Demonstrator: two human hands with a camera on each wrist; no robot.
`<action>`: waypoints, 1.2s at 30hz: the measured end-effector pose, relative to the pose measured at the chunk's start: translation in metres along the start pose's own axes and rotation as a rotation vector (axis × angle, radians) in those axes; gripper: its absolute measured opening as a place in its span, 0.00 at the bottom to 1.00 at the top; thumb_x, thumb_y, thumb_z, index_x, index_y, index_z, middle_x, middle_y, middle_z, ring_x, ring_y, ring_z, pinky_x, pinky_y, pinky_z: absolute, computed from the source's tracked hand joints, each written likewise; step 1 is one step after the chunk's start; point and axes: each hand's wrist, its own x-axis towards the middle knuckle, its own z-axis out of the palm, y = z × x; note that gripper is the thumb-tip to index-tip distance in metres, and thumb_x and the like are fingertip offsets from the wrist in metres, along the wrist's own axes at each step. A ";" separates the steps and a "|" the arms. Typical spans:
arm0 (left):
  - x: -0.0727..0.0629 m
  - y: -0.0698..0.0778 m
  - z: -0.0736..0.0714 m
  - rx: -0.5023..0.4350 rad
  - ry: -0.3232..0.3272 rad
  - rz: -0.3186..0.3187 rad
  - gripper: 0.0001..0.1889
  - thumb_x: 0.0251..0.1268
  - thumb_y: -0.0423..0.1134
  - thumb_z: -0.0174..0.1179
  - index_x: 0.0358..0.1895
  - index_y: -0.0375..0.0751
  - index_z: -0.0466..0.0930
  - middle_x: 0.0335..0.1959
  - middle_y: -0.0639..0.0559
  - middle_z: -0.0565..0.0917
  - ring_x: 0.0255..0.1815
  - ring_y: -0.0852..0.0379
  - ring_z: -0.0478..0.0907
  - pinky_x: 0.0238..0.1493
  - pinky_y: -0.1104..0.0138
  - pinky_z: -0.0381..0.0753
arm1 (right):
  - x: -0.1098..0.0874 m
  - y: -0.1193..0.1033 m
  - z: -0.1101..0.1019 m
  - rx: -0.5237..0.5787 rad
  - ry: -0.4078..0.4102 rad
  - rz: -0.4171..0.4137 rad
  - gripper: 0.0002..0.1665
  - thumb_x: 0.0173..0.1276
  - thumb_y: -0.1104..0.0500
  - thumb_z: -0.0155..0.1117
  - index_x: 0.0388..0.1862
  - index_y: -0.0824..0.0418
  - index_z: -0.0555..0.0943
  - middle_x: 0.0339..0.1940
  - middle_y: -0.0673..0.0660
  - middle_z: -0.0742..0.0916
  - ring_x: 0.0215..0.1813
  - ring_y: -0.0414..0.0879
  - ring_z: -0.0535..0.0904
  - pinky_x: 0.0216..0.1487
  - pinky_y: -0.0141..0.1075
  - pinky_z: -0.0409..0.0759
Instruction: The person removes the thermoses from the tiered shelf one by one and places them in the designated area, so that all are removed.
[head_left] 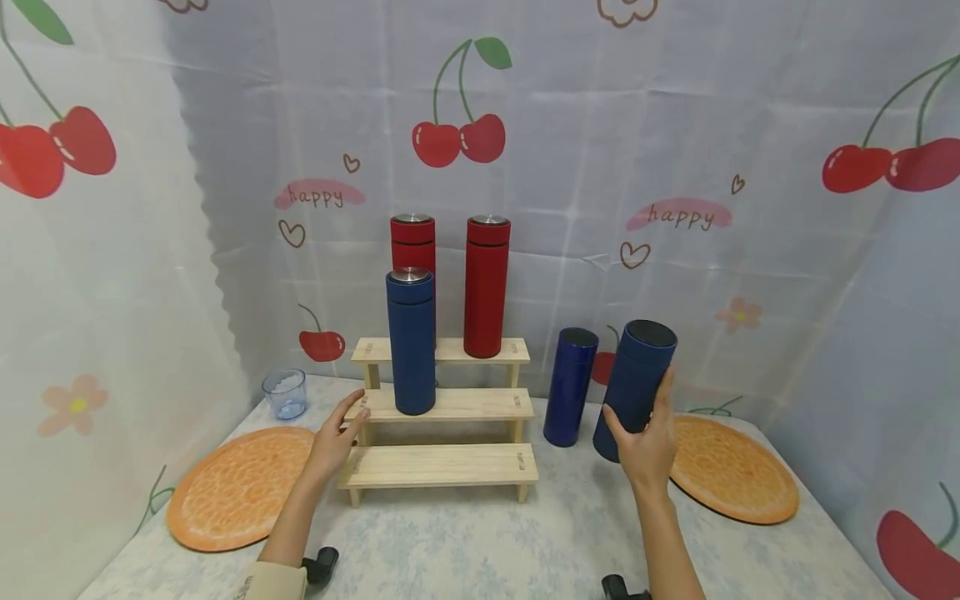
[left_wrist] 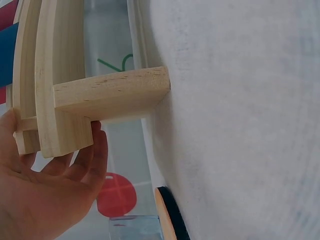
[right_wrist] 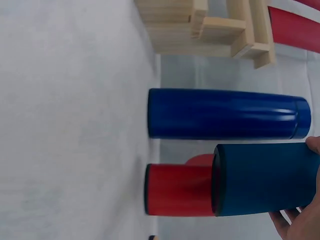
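Note:
In the head view, my right hand [head_left: 649,442] grips a dark blue thermos bottle [head_left: 637,383], slightly tilted. Its base hangs above the table in the right wrist view, where a red bottle [right_wrist: 175,190] stands partly hidden behind it. Just left of it stands a shinier blue bottle [head_left: 572,387]. My left hand [head_left: 330,442] holds the left end of the middle tier of a three-step wooden stand [head_left: 480,404]; its fingers [left_wrist: 98,150] curl around the wood. On that tier is a blue bottle [head_left: 411,350]. Two red bottles, left [head_left: 413,242] and right [head_left: 487,287], occupy the top tier.
An orange-patterned round mat [head_left: 240,487] lies left of the stand, and a similar mat [head_left: 731,471] lies at the right. A clear blue glass [head_left: 286,395] stands at the back left. Behind the table hangs a cherry-print cloth [head_left: 555,167].

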 end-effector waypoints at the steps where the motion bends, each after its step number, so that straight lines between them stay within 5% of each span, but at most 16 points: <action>1: 0.000 0.000 0.000 -0.002 -0.002 -0.003 0.29 0.69 0.55 0.46 0.70 0.47 0.58 0.68 0.39 0.60 0.55 0.37 0.71 0.49 0.51 0.74 | -0.002 0.003 0.000 -0.007 0.003 0.009 0.63 0.48 0.62 0.75 0.75 0.49 0.45 0.66 0.68 0.66 0.58 0.66 0.68 0.47 0.60 0.70; 16: 0.002 -0.001 0.000 -0.019 -0.024 -0.004 0.30 0.69 0.55 0.46 0.70 0.49 0.57 0.69 0.41 0.58 0.56 0.37 0.70 0.51 0.50 0.73 | -0.019 0.037 0.004 -0.012 -0.028 0.022 0.63 0.47 0.63 0.76 0.75 0.50 0.47 0.65 0.69 0.67 0.59 0.65 0.66 0.52 0.61 0.64; 25: 0.001 0.003 -0.001 -0.022 -0.033 -0.017 0.30 0.69 0.56 0.46 0.70 0.49 0.56 0.70 0.40 0.57 0.56 0.36 0.69 0.52 0.49 0.72 | -0.027 0.049 -0.001 0.001 -0.084 0.115 0.64 0.48 0.63 0.75 0.75 0.45 0.44 0.69 0.66 0.62 0.63 0.66 0.63 0.53 0.64 0.64; 36: 0.002 0.000 -0.001 -0.017 -0.020 -0.017 0.29 0.69 0.54 0.47 0.70 0.50 0.57 0.69 0.40 0.59 0.55 0.38 0.71 0.50 0.50 0.73 | -0.030 0.057 0.000 0.056 -0.064 0.113 0.64 0.49 0.64 0.75 0.75 0.46 0.44 0.68 0.66 0.63 0.63 0.65 0.63 0.51 0.65 0.65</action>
